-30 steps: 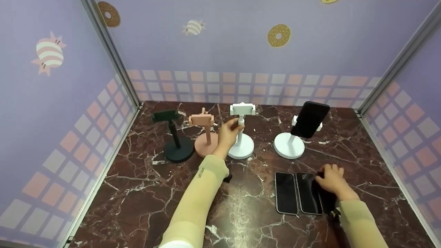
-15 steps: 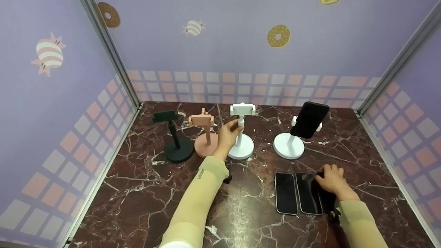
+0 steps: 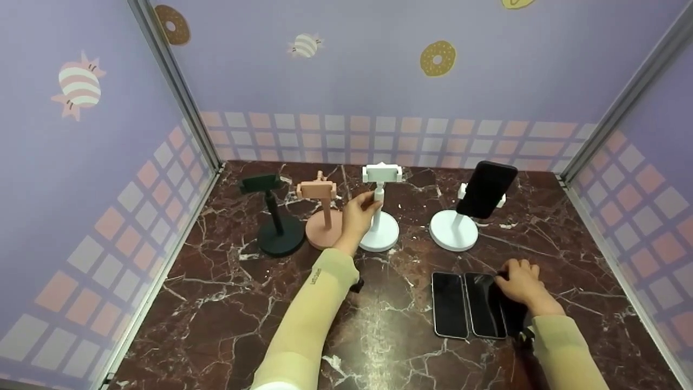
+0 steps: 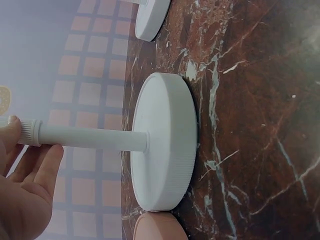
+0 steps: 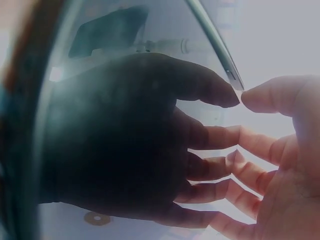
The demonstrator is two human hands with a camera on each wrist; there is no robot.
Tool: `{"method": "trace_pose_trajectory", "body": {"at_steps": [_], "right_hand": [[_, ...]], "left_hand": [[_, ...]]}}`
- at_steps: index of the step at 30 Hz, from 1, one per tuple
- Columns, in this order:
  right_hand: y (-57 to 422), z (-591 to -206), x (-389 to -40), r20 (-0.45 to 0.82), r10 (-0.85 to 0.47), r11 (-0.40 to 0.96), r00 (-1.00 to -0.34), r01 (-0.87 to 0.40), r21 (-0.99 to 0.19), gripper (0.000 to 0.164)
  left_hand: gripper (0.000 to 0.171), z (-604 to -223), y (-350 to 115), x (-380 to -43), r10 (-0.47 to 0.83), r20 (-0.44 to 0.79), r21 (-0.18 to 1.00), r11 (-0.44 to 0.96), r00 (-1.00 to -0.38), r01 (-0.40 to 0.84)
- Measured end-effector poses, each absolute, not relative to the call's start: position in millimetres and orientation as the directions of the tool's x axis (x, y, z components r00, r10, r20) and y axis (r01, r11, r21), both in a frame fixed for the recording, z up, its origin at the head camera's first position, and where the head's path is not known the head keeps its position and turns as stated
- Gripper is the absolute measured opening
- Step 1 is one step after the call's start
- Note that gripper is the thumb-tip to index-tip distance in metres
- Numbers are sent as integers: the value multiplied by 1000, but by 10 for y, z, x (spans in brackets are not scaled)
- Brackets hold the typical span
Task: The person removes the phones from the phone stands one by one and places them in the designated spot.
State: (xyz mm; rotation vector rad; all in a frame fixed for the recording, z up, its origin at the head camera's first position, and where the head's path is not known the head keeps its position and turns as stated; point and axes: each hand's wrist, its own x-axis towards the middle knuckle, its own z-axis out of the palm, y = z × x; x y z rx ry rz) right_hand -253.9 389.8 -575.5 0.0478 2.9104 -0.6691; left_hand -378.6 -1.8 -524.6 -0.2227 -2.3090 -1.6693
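My left hand (image 3: 358, 218) holds the upper stem of a white phone stand (image 3: 381, 232), its thumb and fingers around the ribbed collar in the left wrist view. The stand is upright, its holder without a phone. At right front, my right hand (image 3: 522, 281) rests with loosely bent fingers at the far end of the rightmost dark phone (image 3: 513, 314), partly covering it. The right wrist view shows the fingertips touching a glossy surface that mirrors the hand. Beside it lie two more phones, a middle one (image 3: 485, 306) and a left one (image 3: 450, 306), screens up.
Left of the white stand are a pink phone stand (image 3: 325, 230) and a black phone stand (image 3: 280, 235). Further right, another white stand (image 3: 453, 232) carries a tilted black phone (image 3: 487, 189). Lilac walls (image 3: 357, 81) bound the marbled table (image 3: 216, 325) at back and sides.
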Motion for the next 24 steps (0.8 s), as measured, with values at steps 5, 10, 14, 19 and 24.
{"method": "trace_pose_trajectory", "body": {"at_steps": [5, 10, 14, 19, 24], "right_hand": [[3894, -5736, -2532, -159, -4, 903, -987, 64, -425, 35], [3891, -5719, -2530, -155, 4, 902, -988, 70, -427, 34], [3874, -5701, -2540, -110, 15, 889, -994, 63, -453, 34], [3846, -5638, -2575, 50, 3, 852, -999, -23, -522, 34], [3763, -5469, -2643, 201, 66, 775, -977, -77, -627, 34]], "left_hand": [[30, -5302, -25, -3737, -53, 288, 909, 330, -956, 255], [26, -5394, -31, -3684, -115, 241, 917, 352, -964, 188], [21, -5466, -15, -3614, -180, 166, 913, 399, -970, 82], [19, -5500, 101, -3502, -138, 97, 909, 416, -986, 31], [23, -5362, 337, -3443, -52, 180, 922, 356, -982, 151]]}}
